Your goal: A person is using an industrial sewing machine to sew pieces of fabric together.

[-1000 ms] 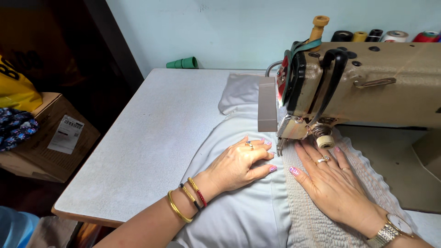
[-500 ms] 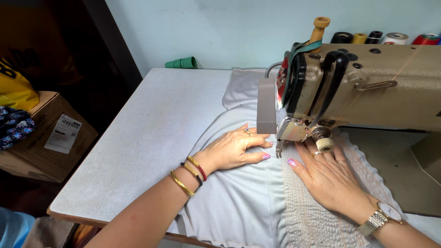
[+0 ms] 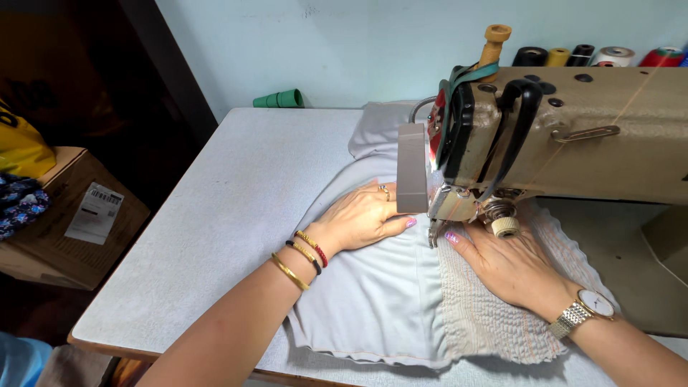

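A pale grey garment (image 3: 373, 301) lies flat on the white sewing table (image 3: 215, 236), its shirred, gathered part (image 3: 487, 322) on the right. My left hand (image 3: 362, 215) presses flat on the smooth cloth just left of the needle area, fingers together, with bangles on the wrist. Flat on the gathered cloth rests my right hand (image 3: 512, 265), fingertips close to the presser foot (image 3: 433, 233), a metal watch on the wrist. The beige sewing machine (image 3: 573, 136) stands over the cloth; its head hides the needle and part of my right fingers.
Thread spools (image 3: 595, 56) line the wall behind the machine. A green cone (image 3: 279, 99) lies at the table's far edge. Left of the table stands a cardboard box (image 3: 72, 222) with a yellow bag (image 3: 21, 147) and patterned cloth on it.
Both hands and the cloth have slid farther away from me, toward and under the machine head. My left hand now sits beside the needle plate.
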